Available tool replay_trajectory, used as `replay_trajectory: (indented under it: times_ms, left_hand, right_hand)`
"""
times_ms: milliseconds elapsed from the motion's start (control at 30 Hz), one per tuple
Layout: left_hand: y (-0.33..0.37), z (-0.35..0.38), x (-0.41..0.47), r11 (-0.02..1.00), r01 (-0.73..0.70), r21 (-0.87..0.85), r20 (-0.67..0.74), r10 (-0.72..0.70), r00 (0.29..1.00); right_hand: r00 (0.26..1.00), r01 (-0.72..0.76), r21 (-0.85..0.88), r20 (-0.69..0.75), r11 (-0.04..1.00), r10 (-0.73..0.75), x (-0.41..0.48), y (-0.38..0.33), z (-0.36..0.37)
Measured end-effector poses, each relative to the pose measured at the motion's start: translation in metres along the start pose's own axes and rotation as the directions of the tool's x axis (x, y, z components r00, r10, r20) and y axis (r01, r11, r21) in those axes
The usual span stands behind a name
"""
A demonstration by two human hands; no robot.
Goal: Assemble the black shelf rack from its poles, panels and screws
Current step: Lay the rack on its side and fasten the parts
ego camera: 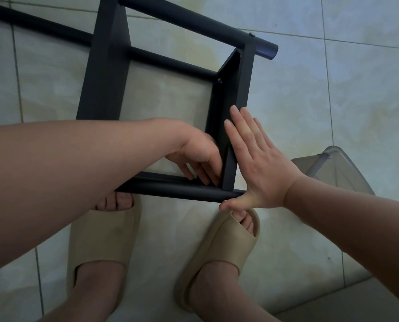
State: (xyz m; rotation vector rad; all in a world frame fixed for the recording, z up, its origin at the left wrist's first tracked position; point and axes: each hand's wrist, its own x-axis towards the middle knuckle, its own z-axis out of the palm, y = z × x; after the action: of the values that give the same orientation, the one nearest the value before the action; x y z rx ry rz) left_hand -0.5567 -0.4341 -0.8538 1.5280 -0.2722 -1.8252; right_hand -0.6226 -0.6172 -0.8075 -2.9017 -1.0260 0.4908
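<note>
The black shelf rack lies on its side on the tiled floor, with round poles and flat panels joined. A near pole runs across just above my feet. An end panel stands between that pole and a far pole. My left hand reaches inside the frame, its fingers curled at the corner where the end panel meets the near pole; whether it holds a screw is hidden. My right hand lies flat and spread against the panel's outer face, thumb under the pole's end. Two screw heads show on the panel.
A clear plastic container sits on the floor to the right of the rack. My feet in beige slippers stand just below the near pole. A second panel crosses the frame at the left. Pale floor tiles surround everything.
</note>
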Motion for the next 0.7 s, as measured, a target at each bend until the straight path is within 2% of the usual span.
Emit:
replay_trajectory:
  times_ms: [700]
  left_hand:
    - [0.0002,0.0011,-0.0001,0.999,0.014,0.029,0.007,-0.015,1.0]
  right_hand:
    - [1.0,0.008,0.006,-0.013,1.0,-0.008,0.0003,0.0011,0.0026]
